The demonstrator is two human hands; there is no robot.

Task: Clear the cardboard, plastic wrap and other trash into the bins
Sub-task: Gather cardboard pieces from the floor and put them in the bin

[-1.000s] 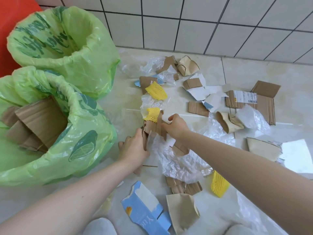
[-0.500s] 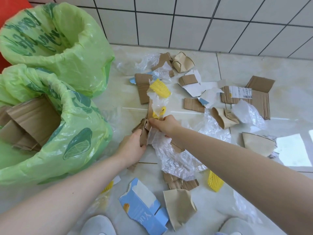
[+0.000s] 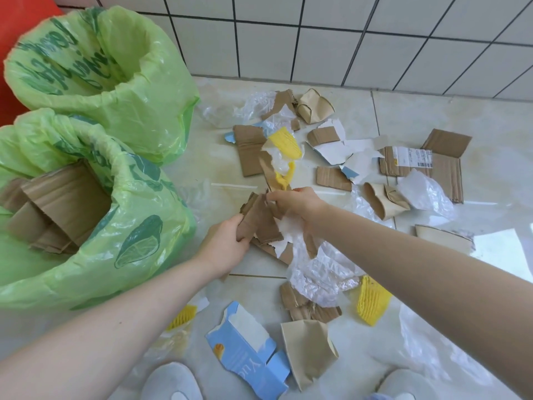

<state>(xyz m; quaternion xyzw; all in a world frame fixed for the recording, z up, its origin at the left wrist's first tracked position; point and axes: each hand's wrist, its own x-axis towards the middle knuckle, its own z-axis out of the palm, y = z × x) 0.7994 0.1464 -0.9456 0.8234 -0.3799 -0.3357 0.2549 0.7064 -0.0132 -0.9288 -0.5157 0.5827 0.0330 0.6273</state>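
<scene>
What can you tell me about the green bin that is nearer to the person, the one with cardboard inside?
The nearer bin is lined with a thin, crinkled, light green plastic bag printed with darker green leaf and fruit shapes. It stands upright on the tiled floor at the left, its bag touching the farther green bin behind it. Its mouth is open, and folded pieces of brown corrugated cardboard stick up inside. Neither hand touches it.

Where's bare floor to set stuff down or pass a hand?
Free: the floor along the tiled wall, beyond the labelled cardboard box; also a strip beside the near bin, around the straw. Crowded: the middle, from the hands down to the blue carton.
</scene>
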